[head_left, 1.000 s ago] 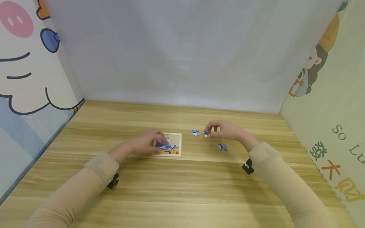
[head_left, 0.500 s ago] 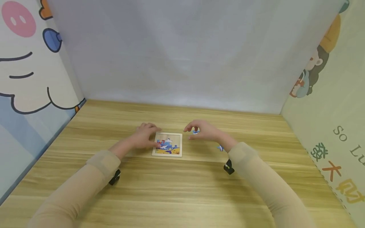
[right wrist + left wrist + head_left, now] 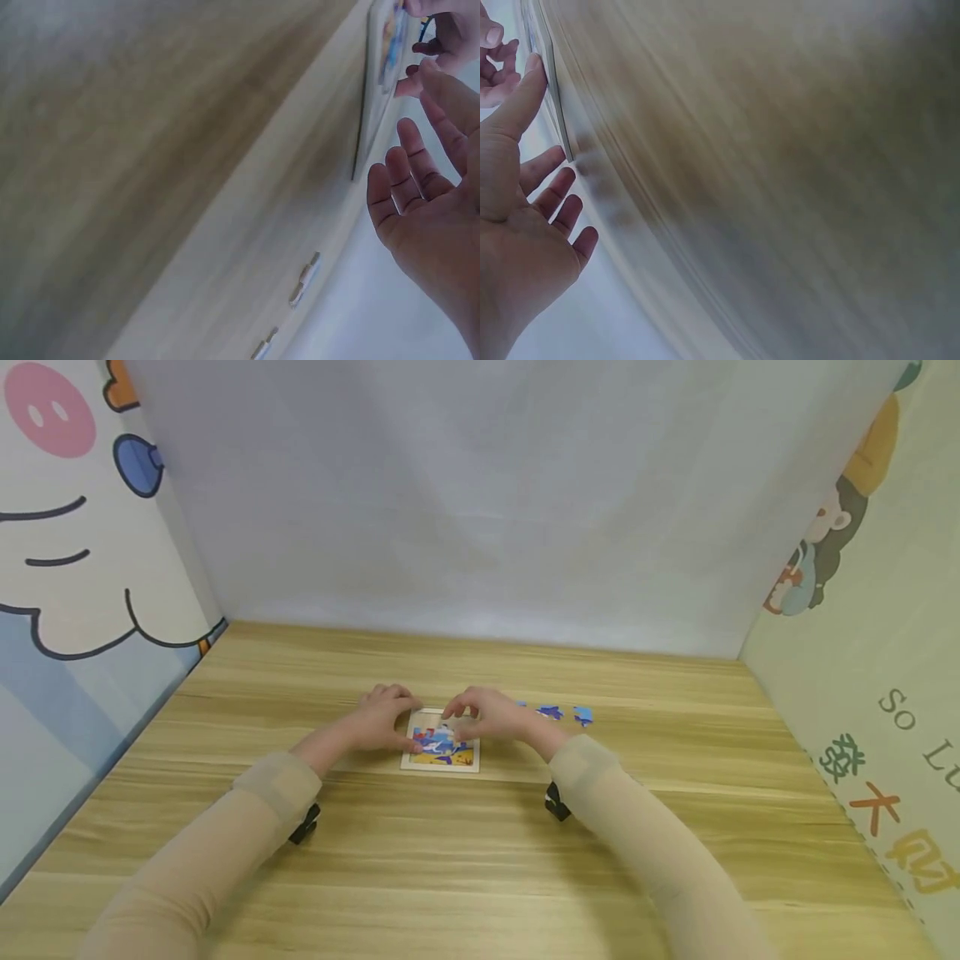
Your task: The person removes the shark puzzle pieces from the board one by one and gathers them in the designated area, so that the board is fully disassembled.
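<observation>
Wood-grain counter (image 3: 420, 868): carries a small puzzle board (image 3: 440, 768), lying flat between the two hands.
Puzzle board: pale rim round a blue, red and yellow picture (image 3: 431, 747); a pale patch near the far side shows no picture.
Left hand (image 3: 381, 720): at the board's left side, thumb by the rim, fingers at the far left corner; its grip is spread wide and curled round nothing. How firmly it bears on the rim is unclear.
Right hand (image 3: 498, 714): over the board's right part; its grip stands parted, a clear gap between thumb and forefinger, with no piece to be made out there.
Loose pieces (image 3: 550, 712): three show to the right of the board, apart from it, one mostly hidden behind the right hand.
Board and pieces in handling: board looks light and stiff, likely wood or card, best held by its rim; pieces look thin, light and apt to slide, best pinched at their cut edges.
Head view: alone shows the picture plainly and all three pieces.
Left wrist view: shows the board nearly edge-on, forefinger just beside a corner; no loose pieces appear.
Right wrist view: shows two pieces side-on, revealing a thickness the head view lacks.
</observation>
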Demonstrator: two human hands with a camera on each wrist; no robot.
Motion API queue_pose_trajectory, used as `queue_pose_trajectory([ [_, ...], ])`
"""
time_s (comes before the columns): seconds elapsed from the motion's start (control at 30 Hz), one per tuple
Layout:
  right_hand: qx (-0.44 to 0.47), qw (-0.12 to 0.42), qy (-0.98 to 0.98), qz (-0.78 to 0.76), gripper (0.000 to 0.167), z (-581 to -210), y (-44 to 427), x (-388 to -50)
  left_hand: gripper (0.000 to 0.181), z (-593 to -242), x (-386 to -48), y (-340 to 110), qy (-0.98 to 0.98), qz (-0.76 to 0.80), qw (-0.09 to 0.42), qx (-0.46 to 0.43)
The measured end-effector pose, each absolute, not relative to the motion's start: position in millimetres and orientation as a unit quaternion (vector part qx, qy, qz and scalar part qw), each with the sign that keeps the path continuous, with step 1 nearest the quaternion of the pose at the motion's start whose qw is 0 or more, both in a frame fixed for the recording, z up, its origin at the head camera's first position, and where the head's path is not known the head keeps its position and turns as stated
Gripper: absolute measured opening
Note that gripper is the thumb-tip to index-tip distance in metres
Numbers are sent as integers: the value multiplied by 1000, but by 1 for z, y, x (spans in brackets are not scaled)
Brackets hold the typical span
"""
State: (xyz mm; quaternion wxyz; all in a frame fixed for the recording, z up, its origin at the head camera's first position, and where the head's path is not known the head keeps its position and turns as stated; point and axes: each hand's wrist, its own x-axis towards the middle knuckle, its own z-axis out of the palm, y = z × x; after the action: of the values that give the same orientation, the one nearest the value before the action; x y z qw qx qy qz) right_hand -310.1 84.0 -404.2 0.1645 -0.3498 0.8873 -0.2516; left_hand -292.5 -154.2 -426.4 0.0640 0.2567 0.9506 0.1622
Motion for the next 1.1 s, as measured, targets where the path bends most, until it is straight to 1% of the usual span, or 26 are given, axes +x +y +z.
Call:
queue_pose_trajectory([
  [0.17, -334, 181, 893, -242, 39, -413, 80, -314, 79, -424, -292, -154, 950, 158, 68, 260],
  [0.33, -341, 177, 897, -221, 45, -418, 78, -317, 78, -422, -292, -153, 949, 154, 69, 265],
  [0.43, -346, 176, 897, -213, 47, -419, 78, -317, 75, -421, -291, -151, 946, 151, 65, 280],
  [0.53, -348, 177, 897, -209, 46, -419, 77, -317, 72, -419, -290, -150, 942, 148, 64, 293],
  [0.7, -349, 179, 898, -201, 45, -418, 75, -315, 72, -419, -288, -147, 945, 153, 72, 281],
  [0.93, -356, 176, 897, -194, 43, -416, 74, -313, 74, -424, -286, -143, 948, 163, 51, 270],
  [1.1, -349, 179, 895, -213, 44, -414, 75, -312, 74, -420, -285, -140, 950, 163, 55, 259],
])
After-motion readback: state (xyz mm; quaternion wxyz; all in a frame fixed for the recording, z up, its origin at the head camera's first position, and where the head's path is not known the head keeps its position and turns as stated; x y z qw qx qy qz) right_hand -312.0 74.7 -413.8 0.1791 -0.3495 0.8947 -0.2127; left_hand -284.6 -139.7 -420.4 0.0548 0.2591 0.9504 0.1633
